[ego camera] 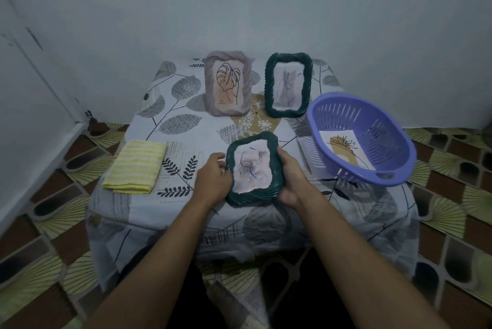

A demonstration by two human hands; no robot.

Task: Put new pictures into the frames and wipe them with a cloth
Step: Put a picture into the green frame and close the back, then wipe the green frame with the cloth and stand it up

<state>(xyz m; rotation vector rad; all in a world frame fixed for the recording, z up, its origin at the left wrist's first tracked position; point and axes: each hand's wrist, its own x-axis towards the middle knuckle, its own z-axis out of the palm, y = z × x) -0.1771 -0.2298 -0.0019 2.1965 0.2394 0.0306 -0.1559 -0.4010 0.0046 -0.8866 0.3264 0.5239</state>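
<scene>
I hold a dark green picture frame (266, 194) with a faded scribbled picture, tilted toward me above the table's middle. My left hand (213, 182) grips its left edge and my right hand (290, 176) grips its right edge. A mauve frame (247, 83) with a leaf drawing stands upright at the back. Right of it stands a second dark green frame (269, 89) with a faded picture. A folded yellow striped cloth (135, 166) lies on the table at the left. A new picture (343, 147) lies inside the purple basket (399, 176).
The small table (170, 208) wears a leaf-print cloth that hangs over its front. The purple basket sits tilted at the table's right edge, on some white paper (311, 152). A pale wall rises close behind, and patterned floor tiles (452, 222) surround the table.
</scene>
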